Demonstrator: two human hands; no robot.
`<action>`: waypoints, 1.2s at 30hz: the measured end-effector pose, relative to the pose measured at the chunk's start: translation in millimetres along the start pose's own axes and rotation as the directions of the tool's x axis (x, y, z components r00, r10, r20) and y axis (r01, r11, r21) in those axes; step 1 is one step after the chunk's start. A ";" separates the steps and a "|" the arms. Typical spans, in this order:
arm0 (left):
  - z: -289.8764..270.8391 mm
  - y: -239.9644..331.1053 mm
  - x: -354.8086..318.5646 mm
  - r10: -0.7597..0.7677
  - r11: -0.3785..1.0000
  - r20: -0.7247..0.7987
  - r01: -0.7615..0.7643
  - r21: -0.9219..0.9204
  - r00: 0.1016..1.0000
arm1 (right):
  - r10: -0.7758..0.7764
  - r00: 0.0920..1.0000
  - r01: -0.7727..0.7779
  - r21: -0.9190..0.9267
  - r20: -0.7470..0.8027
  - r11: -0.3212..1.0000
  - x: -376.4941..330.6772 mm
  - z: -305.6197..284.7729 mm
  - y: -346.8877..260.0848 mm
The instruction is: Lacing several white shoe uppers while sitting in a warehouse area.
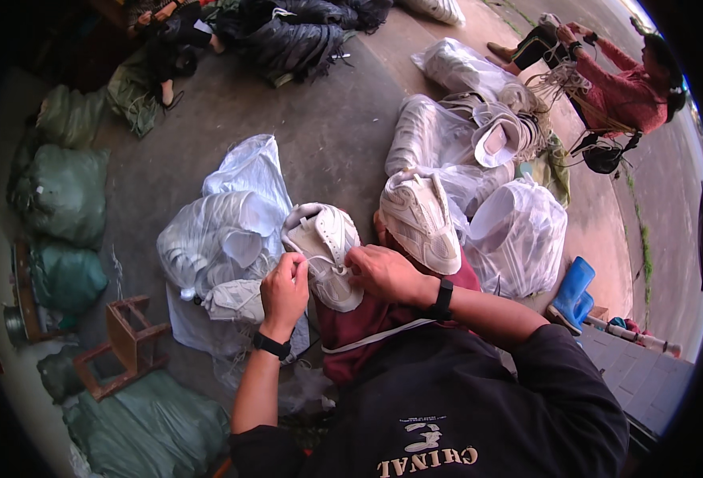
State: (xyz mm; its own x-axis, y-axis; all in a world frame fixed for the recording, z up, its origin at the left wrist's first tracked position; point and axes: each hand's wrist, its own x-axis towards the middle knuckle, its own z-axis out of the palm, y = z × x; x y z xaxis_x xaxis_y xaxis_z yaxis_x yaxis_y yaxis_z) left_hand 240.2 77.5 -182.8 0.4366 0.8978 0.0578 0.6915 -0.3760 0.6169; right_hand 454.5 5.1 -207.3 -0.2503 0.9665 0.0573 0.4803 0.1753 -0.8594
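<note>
A cream-white sneaker rests on my lap, its opening facing away from me and its toe toward me. My left hand is closed in a pinch on a pale shoelace, which stretches to the lacing. On the sneaker's right side, the fingers of my right hand are closed at the eyelet edge; their tips are partly hidden. Another cream sneaker sits just beyond my right hand, over my right knee. Left of my left hand lies a white shoe piece on plastic.
Clear bags of shoe parts stand at left and right. Green sacks, a wooden stool and blue boots lie farther out. A person in red handles cords; another person sits at the far left.
</note>
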 end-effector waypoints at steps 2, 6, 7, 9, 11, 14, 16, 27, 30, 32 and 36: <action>2.7 -0.4 -1.0 -0.005 1.000 -0.002 0.004 -0.016 1.000 | -0.010 0.999 0.009 -0.039 -0.031 0.999 0.3 0.5 -0.9; 7.2 -2.8 -3.0 -0.007 0.998 -0.011 0.006 -0.065 1.000 | -0.101 0.985 0.095 -0.047 -0.138 0.994 5.7 0.6 -2.5; 7.6 -3.2 -3.1 -0.017 0.997 -0.007 0.016 -0.078 1.000 | -0.150 0.974 0.142 -0.062 -0.167 0.988 7.3 0.3 -3.0; 8.0 -4.4 -4.2 -0.022 0.996 -0.005 0.021 -0.082 1.000 | -0.169 0.970 0.158 -0.075 -0.175 0.985 8.4 0.6 -2.5; 8.0 -5.1 -4.9 -0.027 0.996 -0.002 0.026 -0.087 1.000 | -0.186 0.965 0.173 -0.089 -0.183 0.981 8.7 1.9 -1.9; 7.8 -5.9 -5.3 -0.017 0.995 0.001 0.017 -0.098 1.000 | -0.122 0.976 0.123 -0.006 -0.180 0.992 9.2 4.5 -0.3; 7.7 -6.7 -5.3 -0.007 0.993 -0.006 0.006 -0.118 1.000 | -0.044 0.991 0.062 0.150 -0.124 0.987 10.5 6.4 2.4; 3.9 -10.5 -5.7 0.024 0.990 0.042 -0.018 -0.139 0.999 | 0.261 0.964 -0.234 0.282 -0.058 0.930 19.2 19.1 2.9; 1.7 -14.5 -7.9 0.041 0.991 0.055 -0.033 -0.127 0.998 | 0.281 0.947 -0.247 0.205 -0.157 0.947 13.9 16.4 -12.7; 0.5 -16.5 -9.3 0.045 0.992 0.058 -0.038 -0.123 0.997 | 0.065 0.969 -0.081 -0.058 -0.239 0.995 13.4 17.8 -11.2; -6.7 -15.7 -10.9 0.034 0.997 0.093 -0.028 -0.074 0.995 | 0.009 0.978 -0.047 -0.181 -0.210 0.982 17.4 31.1 -5.2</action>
State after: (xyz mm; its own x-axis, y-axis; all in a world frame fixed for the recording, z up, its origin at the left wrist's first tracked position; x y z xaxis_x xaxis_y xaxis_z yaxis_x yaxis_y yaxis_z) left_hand 220.7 75.2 -187.9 0.5120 0.8589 0.0053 0.6350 -0.3827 0.6711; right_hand 421.5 15.1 -217.6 -0.0641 0.9858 0.1553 0.6357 0.1603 -0.7551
